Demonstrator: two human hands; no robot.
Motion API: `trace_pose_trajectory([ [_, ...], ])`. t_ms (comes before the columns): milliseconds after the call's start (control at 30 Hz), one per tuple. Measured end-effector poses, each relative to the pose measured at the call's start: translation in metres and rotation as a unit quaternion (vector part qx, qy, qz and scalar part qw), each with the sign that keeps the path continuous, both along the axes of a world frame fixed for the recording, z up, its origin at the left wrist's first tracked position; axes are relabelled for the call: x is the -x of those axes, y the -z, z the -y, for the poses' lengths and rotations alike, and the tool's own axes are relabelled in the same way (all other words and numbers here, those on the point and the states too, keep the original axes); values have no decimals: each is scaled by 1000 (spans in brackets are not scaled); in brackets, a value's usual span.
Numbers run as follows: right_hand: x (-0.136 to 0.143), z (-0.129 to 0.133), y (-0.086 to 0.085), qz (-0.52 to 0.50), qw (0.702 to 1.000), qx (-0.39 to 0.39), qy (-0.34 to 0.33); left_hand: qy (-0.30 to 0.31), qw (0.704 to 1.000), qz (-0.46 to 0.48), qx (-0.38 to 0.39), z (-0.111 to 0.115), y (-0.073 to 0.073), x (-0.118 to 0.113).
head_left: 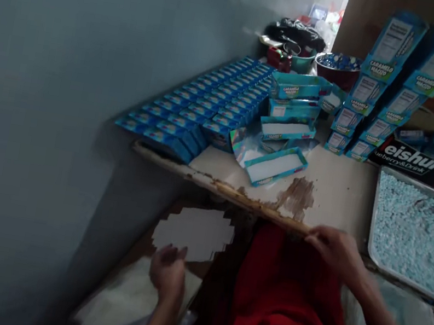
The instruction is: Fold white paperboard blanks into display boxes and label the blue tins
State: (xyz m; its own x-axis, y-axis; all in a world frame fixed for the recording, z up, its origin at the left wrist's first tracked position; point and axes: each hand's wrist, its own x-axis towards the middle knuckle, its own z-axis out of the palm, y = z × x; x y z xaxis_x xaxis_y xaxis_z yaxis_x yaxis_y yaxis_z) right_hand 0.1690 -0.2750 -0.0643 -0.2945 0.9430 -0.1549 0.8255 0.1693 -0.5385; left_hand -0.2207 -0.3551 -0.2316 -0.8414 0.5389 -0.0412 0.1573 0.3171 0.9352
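My left hand [168, 272] is low on the left, over the near edge of a stack of white die-cut cardboard sheets [195, 232]. Its fingers are half curled and apart, with nothing visible in them; slight blur hides whether they touch the sheets. My right hand [331, 248] grips the worn front edge of the table [340, 194], fingers bent over it. Closest on the tabletop is a blue open carton tray [276, 167] with a white inside. Behind it more such trays [292, 108] are stacked unevenly, beside a loose carton piece with a shiny inside [240, 144].
Rows of blue boxes [210, 100] line the wall side. Tall stacks of blue cartons [374, 83] stand at the back right. On the right lies a metal tray of pale blue candies [417, 235] before a black box [421, 158]. A bowl of wrapped candies [339, 62] is behind.
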Motion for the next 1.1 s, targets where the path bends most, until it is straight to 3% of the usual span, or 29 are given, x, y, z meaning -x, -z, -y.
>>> trace_pose_trajectory([
  [67, 10, -73, -9, -20, 994, -56, 89, 18, 993, -109, -28, -54, -32, 7],
  [100, 19, -111, -8, -22, 989, -69, 127, 57, 978, -195, -52, -87, -53, 8],
  [167, 39, -177, 2, 0, 984, -52, 170, 151, 918, -348, -114, -157, -97, 1],
  [267, 68, -240, 22, 65, 990, 5, 122, 269, 825, -475, -146, -265, -147, -26],
  [367, 71, -262, 30, 95, 993, 36, 62, 405, 762, -501, -57, -350, -162, -59],
  [433, 50, -265, 25, 99, 991, 47, 72, 511, 703, -494, 33, -380, -161, -79],
  [500, 15, -263, 19, 98, 989, 51, 94, 576, 655, -480, 88, -380, -159, -95],
  [567, -26, -258, 12, 101, 987, 56, 114, 601, 643, -464, 105, -351, -163, -111],
  [667, -76, -247, 4, 127, 981, 77, 122, 611, 669, -403, 130, -270, -171, -133],
  [767, -90, -237, -9, 176, 974, 96, 104, 578, 730, -306, 199, -186, -171, -157],
  [833, -80, -236, -21, 211, 970, 91, 84, 535, 772, -238, 245, -150, -164, -171],
  [900, -56, -243, -34, 212, 974, 67, 48, 503, 803, -175, 268, -134, -156, -182],
  [1033, 12, -284, -67, 77, 991, -93, -48, 477, 827, -119, 272, -146, -145, -181],
  [1100, 47, -313, -81, 15, 977, -198, -79, 392, 869, -98, 284, -166, -143, -160],
])
